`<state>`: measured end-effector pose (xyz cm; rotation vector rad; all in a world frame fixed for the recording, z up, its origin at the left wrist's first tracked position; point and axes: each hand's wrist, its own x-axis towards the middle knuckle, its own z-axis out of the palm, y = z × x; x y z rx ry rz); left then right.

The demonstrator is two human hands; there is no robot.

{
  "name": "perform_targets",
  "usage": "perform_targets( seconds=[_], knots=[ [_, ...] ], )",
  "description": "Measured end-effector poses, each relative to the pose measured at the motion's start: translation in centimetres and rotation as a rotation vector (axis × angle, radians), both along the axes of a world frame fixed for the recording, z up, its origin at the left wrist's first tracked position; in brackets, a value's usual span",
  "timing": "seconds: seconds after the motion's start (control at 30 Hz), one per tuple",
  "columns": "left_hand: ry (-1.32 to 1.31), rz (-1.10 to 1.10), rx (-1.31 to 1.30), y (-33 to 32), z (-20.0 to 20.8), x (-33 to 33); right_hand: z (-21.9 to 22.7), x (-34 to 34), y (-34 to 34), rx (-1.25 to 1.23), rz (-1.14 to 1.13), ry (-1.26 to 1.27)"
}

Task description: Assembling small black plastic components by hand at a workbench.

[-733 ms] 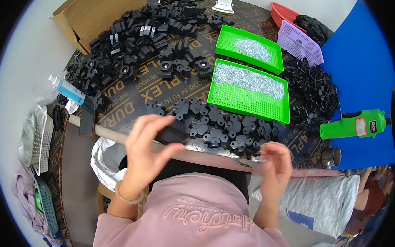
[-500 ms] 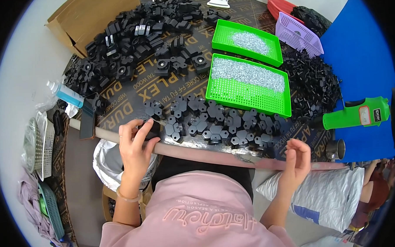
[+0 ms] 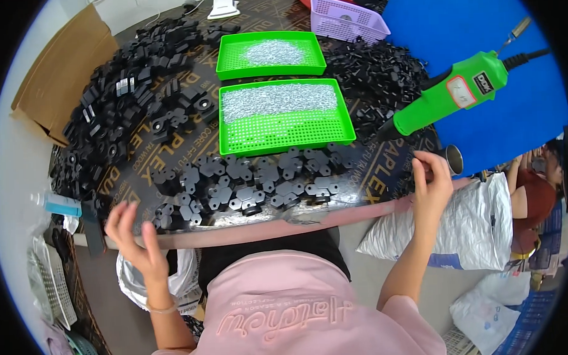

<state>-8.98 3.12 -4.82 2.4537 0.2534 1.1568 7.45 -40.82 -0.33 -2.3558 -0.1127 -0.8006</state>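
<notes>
Resting both hands at the near edge of the table, the person grips nothing.

Left hand (image 3: 136, 236) lies open, fingers spread, at the table (image 3: 248, 232) rim; right hand (image 3: 431, 185) is loosely curled and empty, beside a small metal cup (image 3: 453, 159). Black plastic brackets (image 3: 253, 185) sit in a row between them, seemingly laid out within easy reach. Two green mesh trays (image 3: 282, 115) behind hold small silvery screws; a purple basket (image 3: 347, 15) seems empty. A green electric screwdriver (image 3: 450, 96) hangs above, right.

A pink short-sleeved shirt with raised lettering, and a thin wristband (image 3: 161, 308).
</notes>
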Motion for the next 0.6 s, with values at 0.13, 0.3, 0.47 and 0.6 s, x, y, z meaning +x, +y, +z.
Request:
perform_targets(
  seconds=[0.13, 0.3, 0.47, 0.6],
  knots=[
    [0.256, 0.001, 0.044, 2.6, 4.2, 5.3, -1.5, 4.5, -1.6, -0.142, 0.141, 0.080],
    [0.441, -0.107, 0.155, 6.2, 4.6, 13.3, -2.5, 6.9, 0.0, -0.351, 0.096, 0.127],
    [0.679, -0.114, 0.152, 6.6, 3.1, 17.2, -2.8, 6.7, 0.7, -0.376, 0.033, 0.185],
    [0.601, -0.150, 0.118, 6.9, 2.6, 17.1, -2.3, 5.9, 0.2, -0.115, 0.130, 0.326]
  ],
)
